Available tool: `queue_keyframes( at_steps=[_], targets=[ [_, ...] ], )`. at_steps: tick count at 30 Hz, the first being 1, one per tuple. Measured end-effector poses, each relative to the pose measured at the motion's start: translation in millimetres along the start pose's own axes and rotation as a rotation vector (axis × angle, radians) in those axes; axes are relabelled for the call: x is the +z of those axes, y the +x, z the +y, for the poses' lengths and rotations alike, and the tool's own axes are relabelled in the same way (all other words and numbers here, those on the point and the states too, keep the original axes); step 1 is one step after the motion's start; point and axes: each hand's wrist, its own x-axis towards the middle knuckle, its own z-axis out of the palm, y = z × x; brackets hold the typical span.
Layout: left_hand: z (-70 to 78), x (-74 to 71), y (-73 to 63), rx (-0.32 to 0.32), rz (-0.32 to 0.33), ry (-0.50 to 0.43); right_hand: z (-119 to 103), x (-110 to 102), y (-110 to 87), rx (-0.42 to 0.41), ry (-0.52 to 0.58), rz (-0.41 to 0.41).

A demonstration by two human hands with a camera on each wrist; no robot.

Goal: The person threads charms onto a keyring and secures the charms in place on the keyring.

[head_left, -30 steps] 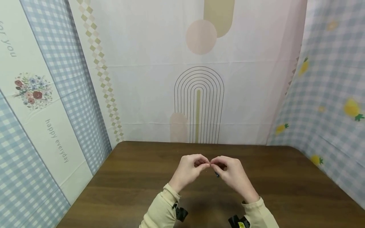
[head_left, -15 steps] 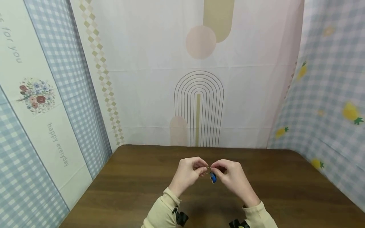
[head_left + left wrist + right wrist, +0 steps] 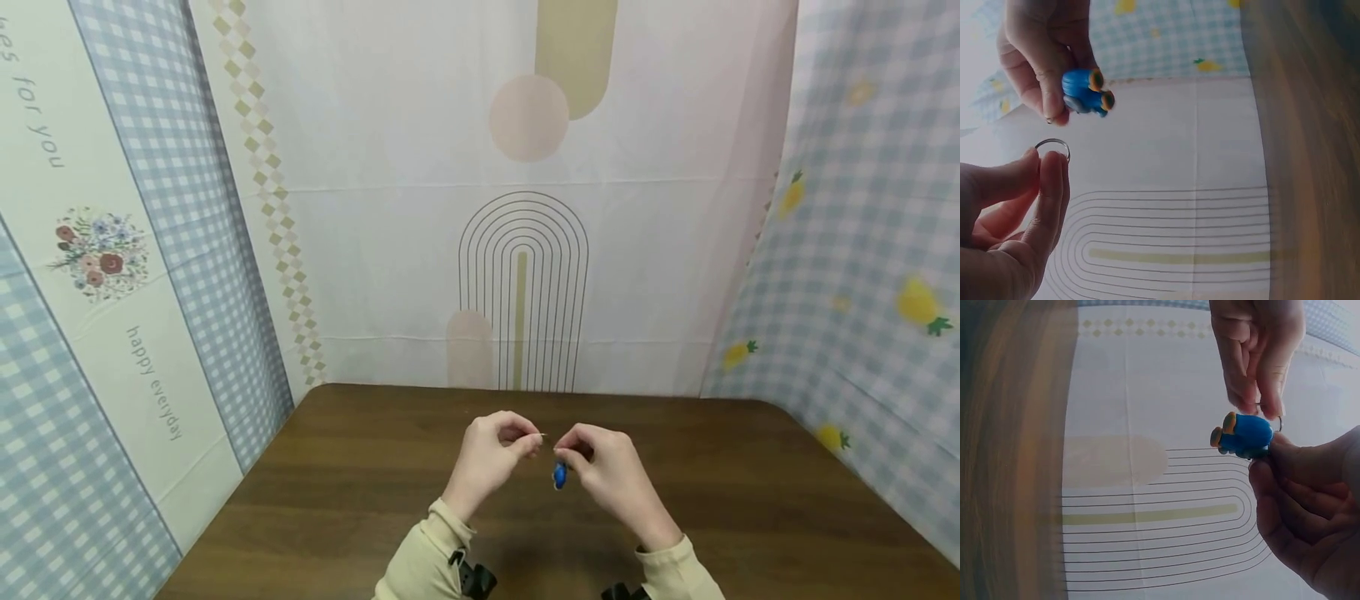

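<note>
At the frame's lower centre, above the bench (image 3: 337, 500), the left hand (image 3: 487, 458) pinches a ring (image 3: 1054, 140) by its edge, seemingly to leave the rest exposed, while the right hand (image 3: 615, 467) pinches a hanging blue figure (image 3: 560, 476) just beside it.

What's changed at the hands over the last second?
The left hand has drawn leftward with the metal ring, opening a gap from the right hand. The blue figure, mostly hidden a second ago, now hangs in view below the right hand. Both hands keep a pinching grip above the table.
</note>
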Motion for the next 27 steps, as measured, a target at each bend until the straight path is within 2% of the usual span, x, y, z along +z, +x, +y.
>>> queue_keyframes(
  at_steps=[5, 10, 14, 20, 27],
  targets=[
    [1.8, -2.5, -1.1, -0.075, -0.001, -0.184, -2.7, 2.9, -0.3, 0.005, 0.018, 0.048],
    [4.0, -4.1, -3.8, -0.167, 0.006, -0.355, -6.2, 7.3, -0.8, -0.036, 0.019, 0.097],
    [5.2, -3.3, -4.1, -0.205, -0.004, -0.461, -7.4, 9.9, -0.4, -0.058, -0.003, 0.145],
    [6.8, -1.2, -3.5, -0.236, -0.023, -0.534, -7.3, 10.4, 0.8, -0.074, -0.032, 0.193],
    [11.3, -0.8, -2.4, -0.248, -0.018, -0.537, -7.2, 8.9, 2.3, -0.081, -0.029, 0.229]
  ],
)
